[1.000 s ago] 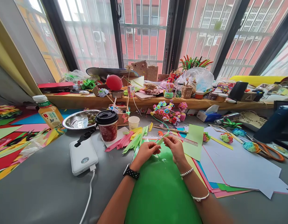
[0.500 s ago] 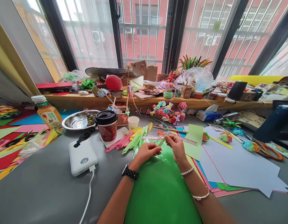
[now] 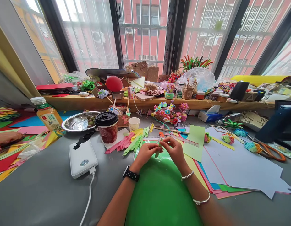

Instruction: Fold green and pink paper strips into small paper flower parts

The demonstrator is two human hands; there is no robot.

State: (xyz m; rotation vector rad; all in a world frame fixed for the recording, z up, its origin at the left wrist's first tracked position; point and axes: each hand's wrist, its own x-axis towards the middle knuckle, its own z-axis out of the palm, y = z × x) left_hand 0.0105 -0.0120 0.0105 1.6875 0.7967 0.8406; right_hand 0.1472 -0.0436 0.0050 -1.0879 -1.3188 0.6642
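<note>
Strip of pale green paper sits between the fingertips of the left hand and the right hand, both closed on it in a pinch. The hands nearly meet, and one end of the strip hangs below the fingers. Just how the fingers have it bent is too small to tell.

Beneath them spreads glossy green plastic. The left wrist wears a watch on a dotted black band; the right arm carries a beaded bracelet and a bangle.

Just beyond the hands, to the right, lie a ruler and a light green sheet; near the left hand is a fan of pink strips and green strips. Farther left stand a lidded cup and a paper cup, with a power bank nearer the viewer. White paper covers the right side, orange-handled scissors at its far edge.

At the far left, another person's hand is over coloured paper; what it holds is unclear. A red balloon rests on the crowded sill behind.
</note>
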